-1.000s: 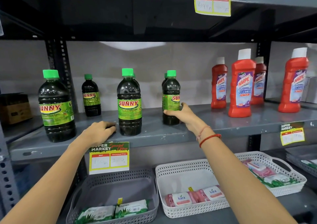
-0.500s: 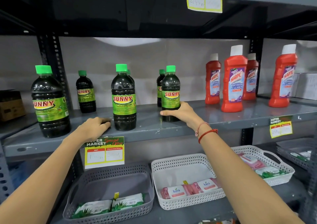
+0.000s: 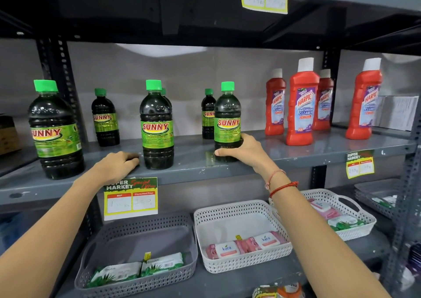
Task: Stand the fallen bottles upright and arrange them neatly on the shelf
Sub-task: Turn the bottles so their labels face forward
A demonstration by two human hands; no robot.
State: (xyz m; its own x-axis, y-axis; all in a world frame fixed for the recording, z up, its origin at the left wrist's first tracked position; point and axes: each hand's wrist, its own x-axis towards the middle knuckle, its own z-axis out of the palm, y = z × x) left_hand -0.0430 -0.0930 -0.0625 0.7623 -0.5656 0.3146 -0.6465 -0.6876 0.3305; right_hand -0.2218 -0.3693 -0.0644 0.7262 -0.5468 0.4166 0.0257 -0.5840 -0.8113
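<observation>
Several dark Sunny bottles with green caps stand upright on the grey shelf. My right hand grips the base of one front Sunny bottle, which stands with its label facing me. A smaller one stands just behind it. My left hand rests on the shelf's front edge, fingers curled, beside the middle Sunny bottle. A big Sunny bottle stands at the left and a small one farther back. Several red Harpic bottles stand upright at the right.
A price tag hangs below my left hand, another at the right. On the lower shelf sit a grey basket and two white baskets with wipe packs. A shelf upright stands behind the left bottles.
My right hand has turned the front Sunny bottle so its label faces me and drawn it slightly forward. The left hand has stayed on the shelf edge. The camera has shifted a little.
</observation>
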